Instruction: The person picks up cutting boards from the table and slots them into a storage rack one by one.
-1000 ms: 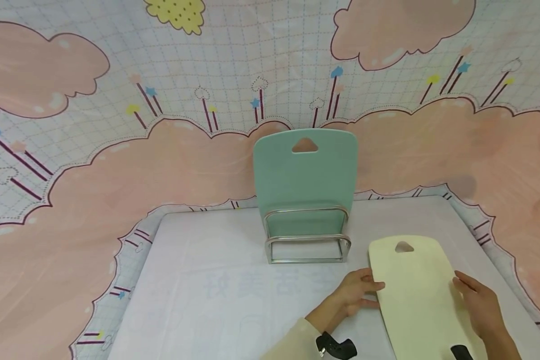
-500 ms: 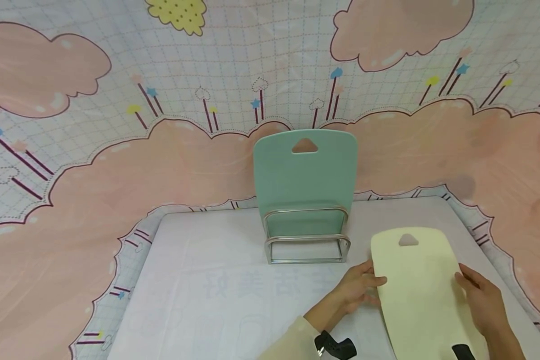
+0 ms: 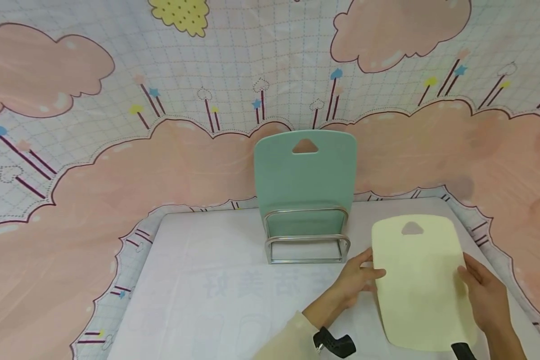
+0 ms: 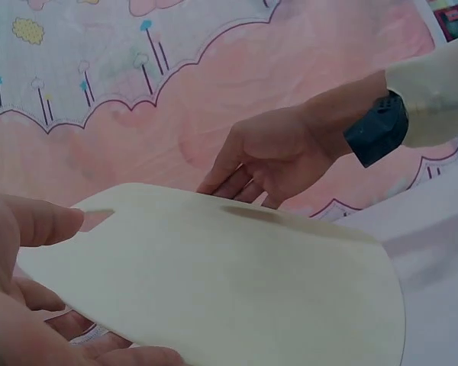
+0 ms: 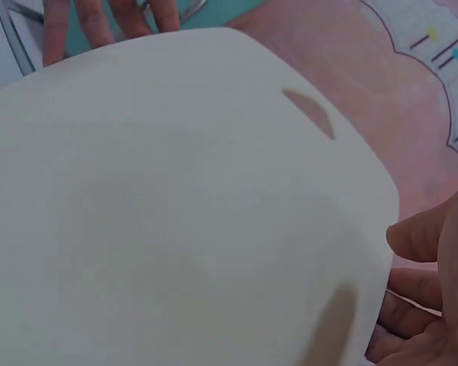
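A cream cutting board (image 3: 420,290) with a cut-out handle hole is tilted up at the right of the table. My left hand (image 3: 353,280) grips its left edge, thumb on the front face and fingers behind. On the opposite edge my right hand (image 3: 486,290) holds it the same way; the right wrist view shows the thumb (image 5: 420,232) at the rim and fingers curled behind. A green cutting board (image 3: 306,175) stands upright in the rear slot of a metal rack (image 3: 308,239), left of the hands. Both hands are apart from the rack.
The white table (image 3: 198,280) spreads to the left and in front of the rack. Behind it hangs a patterned cloth (image 3: 198,165) with clouds and a grid, which also surrounds the table's sides. The rack's front slot faces me.
Both hands have lifted the cream board and tilted it more upright, so its top edge sits higher and its lower edge has come into view. The green board and rack stay put.
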